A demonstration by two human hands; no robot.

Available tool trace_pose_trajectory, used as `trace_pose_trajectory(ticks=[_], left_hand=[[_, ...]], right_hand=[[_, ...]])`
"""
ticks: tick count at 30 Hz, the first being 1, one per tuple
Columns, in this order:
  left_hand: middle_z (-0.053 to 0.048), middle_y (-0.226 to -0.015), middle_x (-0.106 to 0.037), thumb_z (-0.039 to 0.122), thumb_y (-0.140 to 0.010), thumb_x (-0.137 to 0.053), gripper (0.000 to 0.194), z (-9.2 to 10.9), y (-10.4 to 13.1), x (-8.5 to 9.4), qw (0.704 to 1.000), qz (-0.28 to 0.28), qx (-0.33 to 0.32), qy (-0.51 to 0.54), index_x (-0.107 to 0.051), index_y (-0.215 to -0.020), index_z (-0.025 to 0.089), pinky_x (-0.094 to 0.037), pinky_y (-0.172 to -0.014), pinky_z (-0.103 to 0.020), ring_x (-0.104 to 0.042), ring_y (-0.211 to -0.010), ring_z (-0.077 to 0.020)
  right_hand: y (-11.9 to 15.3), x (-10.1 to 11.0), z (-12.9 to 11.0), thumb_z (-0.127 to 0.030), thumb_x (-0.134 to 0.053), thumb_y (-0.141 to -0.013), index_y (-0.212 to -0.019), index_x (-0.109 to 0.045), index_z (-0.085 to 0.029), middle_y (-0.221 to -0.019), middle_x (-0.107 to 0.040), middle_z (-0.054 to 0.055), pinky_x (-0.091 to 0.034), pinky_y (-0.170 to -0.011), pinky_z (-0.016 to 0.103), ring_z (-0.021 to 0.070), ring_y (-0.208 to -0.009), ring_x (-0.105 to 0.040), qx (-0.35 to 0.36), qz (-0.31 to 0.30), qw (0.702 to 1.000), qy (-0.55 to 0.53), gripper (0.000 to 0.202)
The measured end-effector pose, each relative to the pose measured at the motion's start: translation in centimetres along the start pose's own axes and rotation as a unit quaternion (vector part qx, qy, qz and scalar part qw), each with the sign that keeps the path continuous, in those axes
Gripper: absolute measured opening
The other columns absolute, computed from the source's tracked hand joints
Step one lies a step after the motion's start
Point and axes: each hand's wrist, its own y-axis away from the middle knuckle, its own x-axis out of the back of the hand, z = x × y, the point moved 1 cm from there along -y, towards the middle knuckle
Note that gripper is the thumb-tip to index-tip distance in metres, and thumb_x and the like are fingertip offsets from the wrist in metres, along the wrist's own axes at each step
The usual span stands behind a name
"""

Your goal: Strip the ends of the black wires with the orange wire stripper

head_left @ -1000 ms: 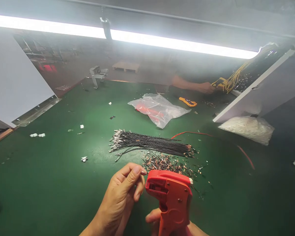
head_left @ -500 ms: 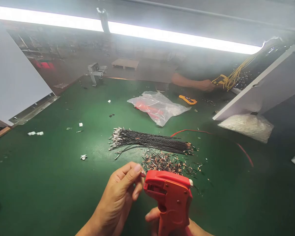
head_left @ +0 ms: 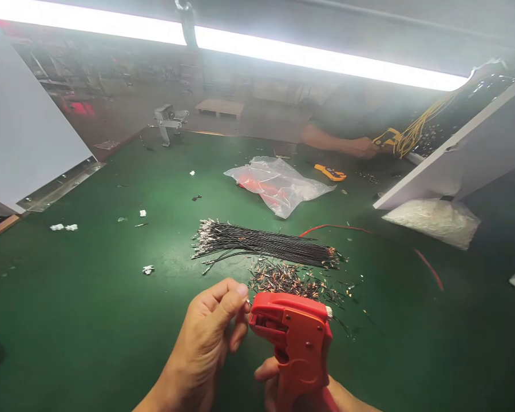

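Observation:
Low in the middle, my right hand [head_left: 269, 375] is wrapped round the handle of a red wire stripper [head_left: 302, 343], whose nose points left. My left hand [head_left: 217, 326] is closed in a pinch right at that nose. Only a tiny pale tip of a wire [head_left: 248, 301] shows between its fingertips and the tool; the rest is hidden. Just beyond the stripper lies a scatter of black and copper wire offcuts [head_left: 278, 279]. Behind the offcuts rests a bundle of black wires [head_left: 266, 245], with metal terminals at the left ends and bare copper at the right.
A clear plastic bag [head_left: 278, 186] with something red inside lies behind the bundle. Farther back are an orange-yellow hand tool [head_left: 330, 173] and a co-worker's hand [head_left: 363, 147] near yellow wires. Small white connectors [head_left: 148, 269] dot the left. A white panel [head_left: 455, 149] stands at right.
The stripper's nose has come slightly closer to my left fingertips, and less of the wire shows between them. The whole view has shifted a little. Both hands keep their grips.

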Motion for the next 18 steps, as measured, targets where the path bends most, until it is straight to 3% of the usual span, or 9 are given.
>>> trace_pose_trajectory(ticks=[3, 11, 15, 17, 18], left_hand=[[0.008, -0.044, -0.04, 0.053, -0.068, -0.081, 0.049, -0.1, 0.0, -0.1, 1.0, 0.007, -0.003, 0.0, -0.049, -0.054, 0.019, -0.022, -0.047, -0.022, -0.028, -0.042, -0.0047], [0.008, -0.046, -0.039, 0.051, -0.073, -0.076, 0.046, -0.6, 0.2, 0.0, 1.0, 0.008, 0.01, -0.009, -0.047, -0.055, 0.02, -0.028, -0.049, -0.022, -0.028, -0.045, -0.006], [0.008, -0.044, -0.037, 0.054, -0.072, -0.076, 0.05, -0.6, 0.2, 0.1, 1.0, 0.01, 0.006, -0.019, -0.044, -0.054, 0.02, -0.028, -0.048, -0.021, -0.027, -0.046, -0.0062], [0.008, -0.045, -0.038, 0.056, -0.072, -0.076, 0.051, -0.6, 0.0, 0.2, 1.0, 0.012, 0.005, -0.025, -0.043, -0.055, 0.02, -0.028, -0.048, -0.02, -0.028, -0.047, -0.006], [0.008, -0.046, -0.038, 0.056, -0.072, -0.076, 0.052, -0.7, -0.1, 0.2, 0.999, 0.011, 0.003, -0.029, -0.043, -0.055, 0.02, -0.029, -0.049, -0.02, -0.029, -0.047, -0.006]], right_hand=[[0.2, 0.0, -0.2, -0.082, -0.058, -0.073, -0.12, -0.066, -0.021, -0.07, -0.061, 0.003, -0.051, -0.065, 0.036, 0.0224, -0.067, -0.062, -0.006, 0.001, 1.0, 0.008, 0.078], [0.7, -0.5, -1.8, -0.078, -0.07, -0.068, -0.125, -0.063, -0.02, -0.075, -0.065, 0.003, -0.053, -0.07, 0.037, 0.0232, -0.074, -0.066, 0.0, -0.01, 0.999, 0.048, 0.082], [1.6, -1.0, -3.9, -0.063, -0.07, -0.083, -0.125, -0.063, -0.021, -0.087, -0.07, 0.004, -0.056, -0.071, 0.037, 0.0235, -0.079, -0.069, -0.005, -0.032, 0.998, 0.062, 0.059], [2.4, -1.4, -5.5, -0.046, -0.061, -0.097, -0.125, -0.061, -0.02, -0.108, -0.07, 0.007, -0.059, -0.077, 0.041, 0.0222, -0.088, -0.07, -0.005, -0.04, 0.997, 0.069, 0.039], [2.9, -1.6, -6.3, -0.038, -0.061, -0.098, -0.125, -0.061, -0.018, -0.118, -0.068, 0.009, -0.059, -0.081, 0.043, 0.0233, -0.095, -0.069, -0.004, -0.043, 0.996, 0.073, 0.033]])
